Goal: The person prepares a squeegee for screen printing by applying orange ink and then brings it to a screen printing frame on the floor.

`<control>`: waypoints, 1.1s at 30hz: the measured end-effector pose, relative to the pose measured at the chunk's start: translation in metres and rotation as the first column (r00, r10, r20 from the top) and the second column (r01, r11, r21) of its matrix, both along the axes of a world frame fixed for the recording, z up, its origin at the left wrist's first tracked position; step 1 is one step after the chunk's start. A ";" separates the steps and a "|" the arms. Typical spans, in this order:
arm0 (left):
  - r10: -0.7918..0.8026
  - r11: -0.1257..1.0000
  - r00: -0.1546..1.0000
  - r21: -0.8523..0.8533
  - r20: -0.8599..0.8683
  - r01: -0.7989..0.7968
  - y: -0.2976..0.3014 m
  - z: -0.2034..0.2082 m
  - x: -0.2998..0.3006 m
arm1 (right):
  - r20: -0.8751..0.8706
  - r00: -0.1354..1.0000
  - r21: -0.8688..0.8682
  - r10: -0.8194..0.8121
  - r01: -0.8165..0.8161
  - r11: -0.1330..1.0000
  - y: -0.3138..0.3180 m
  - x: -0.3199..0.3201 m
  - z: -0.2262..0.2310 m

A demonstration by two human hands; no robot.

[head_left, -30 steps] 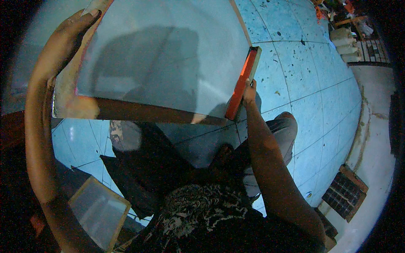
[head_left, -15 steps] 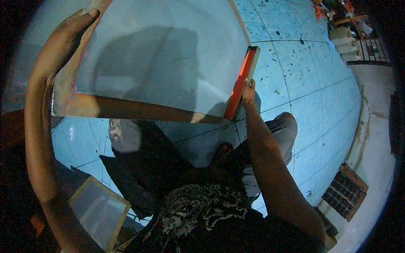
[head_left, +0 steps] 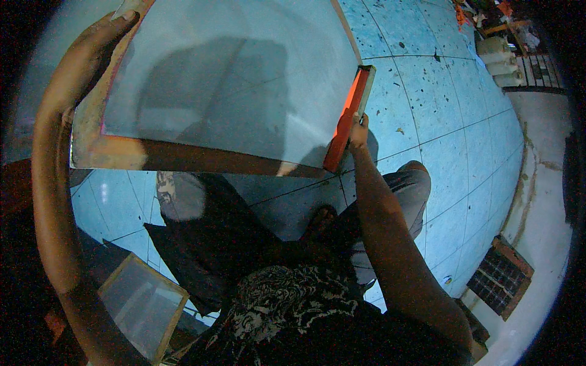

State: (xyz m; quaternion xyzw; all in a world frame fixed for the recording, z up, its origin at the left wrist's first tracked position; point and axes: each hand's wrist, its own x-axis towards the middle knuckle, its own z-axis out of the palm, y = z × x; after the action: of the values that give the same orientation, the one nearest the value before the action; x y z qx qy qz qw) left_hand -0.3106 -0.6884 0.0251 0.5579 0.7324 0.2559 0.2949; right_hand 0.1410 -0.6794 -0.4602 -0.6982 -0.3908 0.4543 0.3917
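A large wooden frame (head_left: 122, 152) with pale see-through mesh (head_left: 201, 79) stretched across it is held up in front of me, above my knees. My left hand (head_left: 101, 43) is closed around its left side near the top. My right hand (head_left: 359, 131) grips a long red-orange bar-shaped tool (head_left: 347, 125) with a pale outer side. The bar lies at a slant along the right side of the frame, its lower end against the frame's bottom right corner. A shadow falls over the mesh and most of the bottom rail.
Blue floor tiles (head_left: 439, 128) with dark specks extend to the right. A smaller mesh frame (head_left: 143, 305) leans at the lower left. By the white wall (head_left: 543, 201) sits a dark grid panel (head_left: 500, 277). Clutter and grey corrugated blocks (head_left: 500, 61) stand at the far right.
The frame's lower left corner and my left hand have shifted slightly to the left. The bar and my right hand stay almost where they were.
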 end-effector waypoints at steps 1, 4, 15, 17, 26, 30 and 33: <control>-0.033 0.999 0.999 -0.022 0.007 0.033 0.003 -0.001 -0.008 | 0.045 0.999 -0.029 0.001 0.001 1.000 0.000 -0.004 0.001; -0.011 1.000 0.997 -0.006 -0.074 0.010 -0.004 0.002 -0.005 | 0.115 0.993 -0.039 0.003 0.002 0.999 0.000 -0.007 -0.005; 0.003 0.996 0.992 -0.090 -0.126 -0.014 0.005 0.001 -0.021 | 0.031 0.999 0.035 0.025 -0.026 0.999 -0.006 -0.005 -0.010; 0.037 0.999 0.975 -0.003 -0.220 -0.038 0.003 0.000 -0.018 | 0.082 0.996 0.027 0.019 -0.022 0.999 -0.006 -0.007 -0.006; 0.055 0.998 0.997 0.002 -0.051 -0.055 0.002 -0.007 -0.018 | 0.137 0.991 0.036 -0.007 0.003 0.999 -0.003 -0.015 0.003; 0.015 0.997 0.994 -0.075 -0.110 -0.023 0.005 -0.011 -0.038 | 0.224 0.974 0.101 -0.028 0.005 0.995 -0.002 -0.025 0.003; 0.059 0.998 0.994 -0.002 -0.091 -0.060 0.002 -0.019 -0.036 | 0.138 0.990 0.036 0.020 -0.025 0.999 -0.003 -0.027 0.015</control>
State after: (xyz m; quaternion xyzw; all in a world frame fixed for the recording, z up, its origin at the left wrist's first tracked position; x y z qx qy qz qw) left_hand -0.3465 -0.6861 0.0062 0.5462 0.7619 0.2371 0.2547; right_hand 0.1145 -0.6821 -0.4454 -0.7160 -0.4330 0.4022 0.3717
